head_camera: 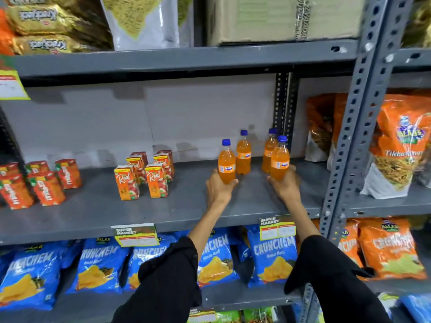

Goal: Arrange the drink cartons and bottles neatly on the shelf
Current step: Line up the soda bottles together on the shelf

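Sleeves: black sleeves [168, 276] fill the bottom of the view, both forearms reaching up to the grey shelf [98, 206].
Left hand: left hand [218, 188] is wrapped around the lower body of the left front bottle [226, 163], fingers curled round its base, so the grip sits low and the cap end is free.
Right hand: right hand [285, 184] is closed the same way on the right front bottle [279, 159], thumb on its near side.
Bottle contact: whether either held bottle rests on the shelf or hangs just above it I cannot tell.
Behind the hands: two more orange bottles stand upright, one back bottle [243, 153] just beyond the left hand and a rear bottle [270, 150] close behind the right hand's bottle, nearly touching it.
Left of the hands: a block of Real juice cartons [140, 174] stands apart from the left hand; further left is a second group of red cartons [35, 183], near the shelf's far end.
Risk, tipping: judged from the low grips, a quick push backward could rock the tall bottles, and the right one could knock over its neighbour behind.
Risk, spacing: sliding the left bottle sideways could crowd the nearest cartons and skew that row.
Risk, edge: setting either bottle down close to the front lip could leave it liable to fall.
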